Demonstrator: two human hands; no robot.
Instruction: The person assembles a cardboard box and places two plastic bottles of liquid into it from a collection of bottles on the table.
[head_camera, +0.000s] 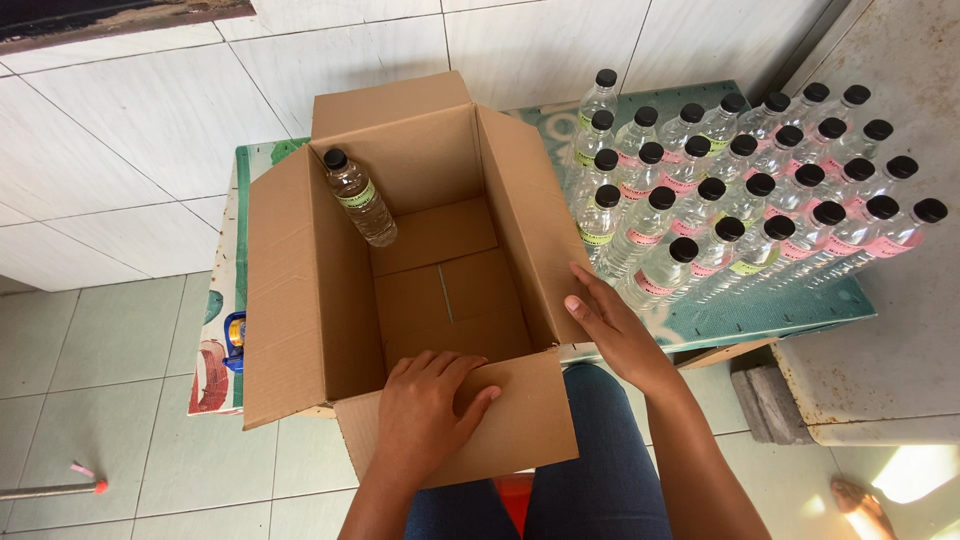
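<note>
The cardboard box (400, 250) sits open on the bench (760, 315) in front of my knees, plain brown corrugated board with matte, creased flaps folded outward on all four sides. Its bottom shows the seam where the inner flaps meet. My left hand (425, 410) lies flat on the near flap, fingers spread and pressing the board down, gripping nothing. My right hand (610, 320) rests open against the outside of the right wall near its front corner, fingers straight along the cardboard, also holding nothing.

Inside the box one clear plastic bottle (360, 200) stands in the far left corner, slim and round, with a black screw cap and a pale green label band. Just beside the box on the right, a packed group of bottles (740, 200) stands upright in rows, glossy clear plastic, black caps, labels pink or green. They stand on a patterned green cover (770, 310) spread on the bench. Behind is a wall of large white glazed tiles (150, 130); below, a pale tiled floor (100, 360). My blue jeans (600, 470) show under the box.
</note>
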